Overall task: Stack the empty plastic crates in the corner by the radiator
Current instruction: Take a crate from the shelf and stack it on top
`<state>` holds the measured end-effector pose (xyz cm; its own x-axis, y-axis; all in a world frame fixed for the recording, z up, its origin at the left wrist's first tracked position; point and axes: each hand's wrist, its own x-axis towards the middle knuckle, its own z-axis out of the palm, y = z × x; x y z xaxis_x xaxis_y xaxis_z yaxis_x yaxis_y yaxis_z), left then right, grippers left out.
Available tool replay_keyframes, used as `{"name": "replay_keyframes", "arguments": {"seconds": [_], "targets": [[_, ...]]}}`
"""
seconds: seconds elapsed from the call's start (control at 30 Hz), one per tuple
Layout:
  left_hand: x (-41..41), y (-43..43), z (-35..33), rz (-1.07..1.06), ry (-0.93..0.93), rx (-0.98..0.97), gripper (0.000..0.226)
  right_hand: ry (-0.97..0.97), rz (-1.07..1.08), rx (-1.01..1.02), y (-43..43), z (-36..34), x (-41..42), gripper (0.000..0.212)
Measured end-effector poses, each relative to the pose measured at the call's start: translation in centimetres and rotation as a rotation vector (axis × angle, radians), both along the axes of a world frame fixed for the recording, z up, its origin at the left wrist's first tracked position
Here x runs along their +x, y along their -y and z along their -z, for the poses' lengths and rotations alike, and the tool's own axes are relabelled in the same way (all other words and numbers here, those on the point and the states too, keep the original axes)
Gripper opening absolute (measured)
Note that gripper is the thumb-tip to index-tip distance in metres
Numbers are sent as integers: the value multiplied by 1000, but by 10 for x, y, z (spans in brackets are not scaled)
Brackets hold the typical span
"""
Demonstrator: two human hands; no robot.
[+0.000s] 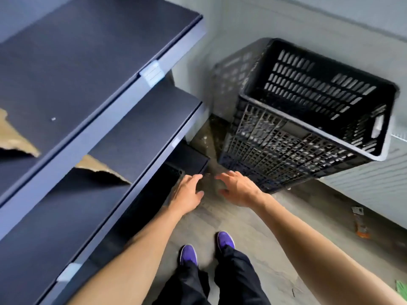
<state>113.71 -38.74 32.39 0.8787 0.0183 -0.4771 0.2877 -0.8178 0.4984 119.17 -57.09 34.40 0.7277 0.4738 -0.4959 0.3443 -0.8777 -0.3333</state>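
Note:
A stack of black slotted plastic crates point(293, 137) stands in the corner, against the white radiator point(372, 190) on the right. The top crate is empty and open upward. My left hand point(187, 192) and my right hand point(240, 188) hover low in front of the stack, fingers spread, holding nothing. The right hand is just short of the stack's lower front wall. Beside the left hand lies a dark object point(174, 172) on the floor under the shelving; I cannot tell what it is.
Dark metal shelving point(132, 102) fills the left side, with torn cardboard point(103, 170) on its boards. Grey concrete floor point(275, 249) lies between shelving and radiator. My purple shoes point(224, 239) stand below. Small debris point(361, 225) lies near the radiator's base.

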Motion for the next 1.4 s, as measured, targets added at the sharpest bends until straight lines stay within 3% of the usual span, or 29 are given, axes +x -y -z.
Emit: {"name": "replay_keyframes", "arguments": {"seconds": [0.23,0.53,0.93,1.23,1.4], "targets": [[-68,-10,31,-318,-89,39,58,-48,-253,31,-26,34,-14,54],[-138,9,86,-526,-177,83,60,-108,-490,12,-46,92,-28,56],[-176,-50,198,-584,-182,232,65,-79,-638,-37,-94,212,-43,66],[-183,-114,308,-575,-162,417,77,103,-717,12,-147,292,-17,73],[-177,-131,347,-603,-197,353,65,230,-791,-64,-189,328,5,83]]}}
